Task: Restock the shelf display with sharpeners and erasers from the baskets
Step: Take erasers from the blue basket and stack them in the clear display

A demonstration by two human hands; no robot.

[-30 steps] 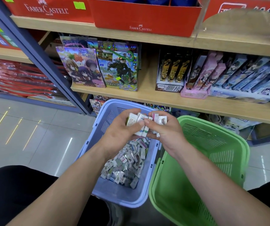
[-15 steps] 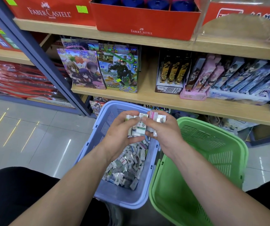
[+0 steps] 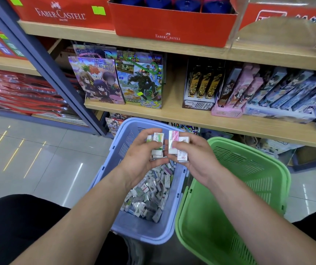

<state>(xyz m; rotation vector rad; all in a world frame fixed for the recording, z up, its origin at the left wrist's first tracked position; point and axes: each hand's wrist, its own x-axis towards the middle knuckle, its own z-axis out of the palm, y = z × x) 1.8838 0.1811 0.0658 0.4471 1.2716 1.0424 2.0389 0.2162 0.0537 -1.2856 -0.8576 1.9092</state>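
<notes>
A blue basket on the floor holds a heap of several small wrapped erasers. Above it, my left hand grips a few white erasers with green labels. My right hand holds other erasers, one with a pink label, close beside the left. The two bunches are a little apart. A green basket stands to the right, its visible inside bare.
Wooden shelves in front carry anime-print bags and boxed pens. Red Faber-Castell boxes sit on the upper shelf beside a clear acrylic bin. A dark blue upright divides the racks. Tiled floor lies left.
My hands, which were pressed together over one bunch of erasers, have drawn slightly apart, each keeping its own few. The view has tilted down a little.
</notes>
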